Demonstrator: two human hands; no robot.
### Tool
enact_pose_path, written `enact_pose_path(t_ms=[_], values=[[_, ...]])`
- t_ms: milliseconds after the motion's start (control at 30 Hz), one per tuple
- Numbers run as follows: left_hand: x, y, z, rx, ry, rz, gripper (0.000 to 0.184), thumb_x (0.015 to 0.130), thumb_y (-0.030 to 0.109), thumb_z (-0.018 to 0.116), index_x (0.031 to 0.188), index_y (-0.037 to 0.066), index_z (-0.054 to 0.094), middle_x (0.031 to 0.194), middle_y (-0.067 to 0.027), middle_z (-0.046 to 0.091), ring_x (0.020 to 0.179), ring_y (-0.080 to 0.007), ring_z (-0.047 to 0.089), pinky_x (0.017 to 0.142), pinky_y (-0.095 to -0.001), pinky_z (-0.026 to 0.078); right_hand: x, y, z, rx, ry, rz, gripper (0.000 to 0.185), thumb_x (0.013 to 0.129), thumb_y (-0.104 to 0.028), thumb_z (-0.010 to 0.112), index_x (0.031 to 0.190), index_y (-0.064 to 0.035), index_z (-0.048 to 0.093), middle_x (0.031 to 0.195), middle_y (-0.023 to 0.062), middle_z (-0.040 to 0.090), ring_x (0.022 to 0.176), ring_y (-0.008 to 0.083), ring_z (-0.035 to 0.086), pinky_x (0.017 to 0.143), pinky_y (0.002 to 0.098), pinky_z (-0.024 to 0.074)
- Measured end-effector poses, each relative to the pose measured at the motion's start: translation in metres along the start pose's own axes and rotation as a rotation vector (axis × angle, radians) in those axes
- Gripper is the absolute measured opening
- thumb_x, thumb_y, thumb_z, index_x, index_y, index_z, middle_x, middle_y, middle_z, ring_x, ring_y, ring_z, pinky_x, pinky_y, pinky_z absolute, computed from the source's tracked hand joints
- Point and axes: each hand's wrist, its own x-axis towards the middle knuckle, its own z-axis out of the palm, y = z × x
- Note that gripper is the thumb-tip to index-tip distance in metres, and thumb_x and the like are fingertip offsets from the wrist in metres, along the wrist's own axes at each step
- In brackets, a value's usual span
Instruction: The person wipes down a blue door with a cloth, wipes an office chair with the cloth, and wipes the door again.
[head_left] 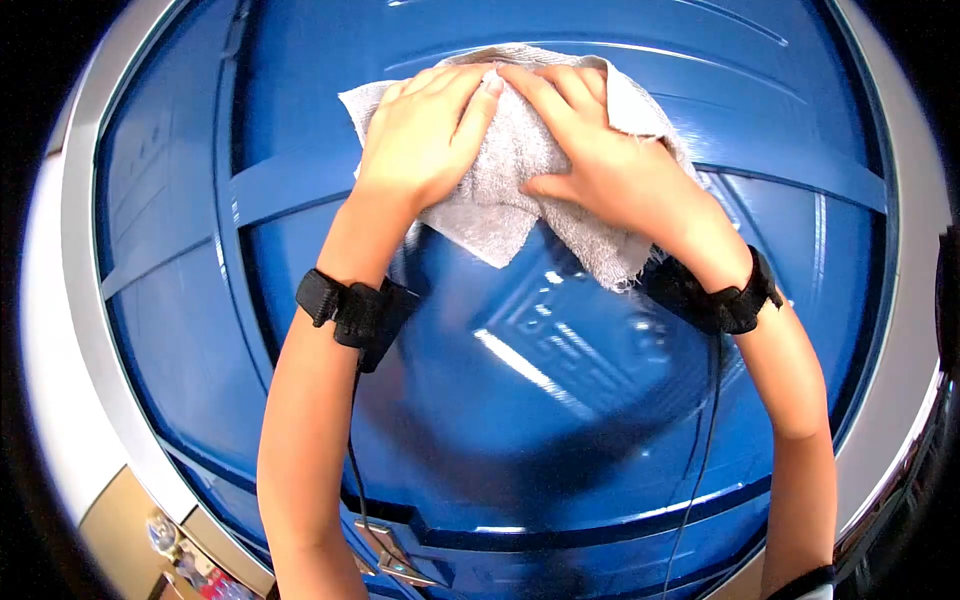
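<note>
A light grey terry cloth [510,150] lies bunched against a glossy blue panelled door [480,400]. My left hand [425,130] presses on the cloth's left part, its fingers together and fingertips at the upper edge. On the right part, my right hand [610,165] holds the cloth with its thumb out to the side, and a fold covers some of its fingers. The cloth's frayed lower corners hang below both hands. Black straps with small boxes, one a left wrist strap [345,305] and one a right wrist strap [735,300], sit on my wrists.
A metal door handle [395,555] shows at the bottom, by my left forearm. Thin dark cables run down from both wrist straps. A grey frame [95,300] borders the door, with a white wall [50,370] beyond. Small colourful items [215,580] are at lower left.
</note>
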Motion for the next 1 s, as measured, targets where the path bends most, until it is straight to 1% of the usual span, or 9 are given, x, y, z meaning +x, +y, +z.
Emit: enact_pose_path(t_ms=[233,333,400,567,667,700,800,933,1000], values=[[-0.060,-0.084,-0.053,0.068,0.025,-0.090,0.033,0.092,0.029,0.042,0.103,0.004,0.060,0.100,-0.0113,0.060,0.091,-0.0309,0.052,0.084,-0.0393,0.038,0.067,-0.056,0.074,0.077,0.084,-0.156,0.073,0.062,-0.016,0.075,0.126,-0.0022,0.040,0.107,0.0202,0.052,0.104,0.0365,0.049,0.088,0.0389,0.0423],[-0.078,-0.119,-0.065,0.121,0.046,-0.116,0.034,0.092,0.029,0.040,0.105,0.003,0.058,0.101,-0.0127,0.059,0.092,-0.0321,0.051,0.085,-0.0408,0.037,0.091,-0.082,0.106,0.094,0.019,-0.068,0.075,0.066,-0.018,0.071,0.131,-0.0057,0.036,0.115,0.0157,0.046,0.110,0.0344,0.044,0.096,0.0376,0.0367],[-0.080,-0.126,-0.068,0.177,0.023,-0.113,0.036,0.094,0.027,0.035,0.104,0.000,0.056,0.098,-0.0165,0.057,0.094,-0.0332,0.051,0.085,-0.0418,0.037,0.099,-0.090,0.112,0.185,-0.042,0.007,0.075,0.066,-0.018,0.069,0.132,-0.0051,0.035,0.117,0.0214,0.047,0.111,0.0386,0.045,0.097,0.0385,0.0368],[-0.099,-0.150,-0.093,0.213,0.012,-0.053,0.033,0.093,0.020,0.036,0.104,-0.005,0.054,0.098,-0.0197,0.055,0.095,-0.0341,0.050,0.085,-0.0414,0.038,0.127,-0.121,0.121,0.285,-0.204,0.142,0.072,0.064,-0.014,0.057,0.132,-0.0038,0.036,0.117,0.0269,0.049,0.110,0.0403,0.047,0.094,0.0397,0.0401],[-0.092,-0.142,-0.096,0.205,0.010,-0.073,0.031,0.093,0.020,0.037,0.104,-0.004,0.054,0.098,-0.0201,0.055,0.096,-0.0341,0.050,0.084,-0.0415,0.038,0.130,-0.108,0.110,0.289,-0.206,0.024,0.075,0.068,-0.027,0.063,0.133,-0.0045,0.035,0.121,0.0257,0.046,0.116,0.0385,0.043,0.097,0.0378,0.0383],[-0.091,-0.135,-0.095,0.195,-0.004,-0.100,0.031,0.093,0.020,0.038,0.104,-0.004,0.054,0.099,-0.0200,0.055,0.096,-0.0340,0.050,0.084,-0.0414,0.038,0.122,-0.105,0.111,0.332,-0.193,0.007,0.077,0.071,-0.037,0.064,0.135,-0.0074,0.035,0.126,0.0242,0.043,0.119,0.0377,0.041,0.096,0.0378,0.0397],[-0.086,-0.119,-0.102,0.189,-0.042,-0.199,0.029,0.092,0.021,0.040,0.105,-0.002,0.054,0.100,-0.0197,0.055,0.096,-0.0340,0.050,0.085,-0.0412,0.038,0.103,-0.103,0.106,0.272,-0.006,-0.056,0.073,0.075,-0.045,0.061,0.135,-0.0105,0.035,0.130,0.0224,0.039,0.121,0.0367,0.039,0.094,0.0390,0.0422],[-0.085,-0.108,-0.095,0.157,-0.015,-0.253,0.031,0.092,0.023,0.041,0.108,-0.001,0.054,0.103,-0.0198,0.055,0.099,-0.0352,0.050,0.088,-0.0413,0.037,0.097,-0.093,0.090,0.300,-0.147,0.041,0.069,0.082,-0.054,0.051,0.135,-0.0129,0.036,0.134,0.0197,0.035,0.125,0.0349,0.035,0.094,0.0405,0.0430],[-0.082,-0.096,-0.089,0.120,0.014,-0.261,0.033,0.093,0.024,0.040,0.109,-0.001,0.054,0.105,-0.0200,0.055,0.101,-0.0354,0.050,0.089,-0.0414,0.037,0.091,-0.081,0.075,0.288,-0.172,0.046,0.066,0.083,-0.055,0.047,0.133,-0.0119,0.040,0.132,0.0200,0.040,0.123,0.0339,0.039,0.093,0.0410,0.0431]])
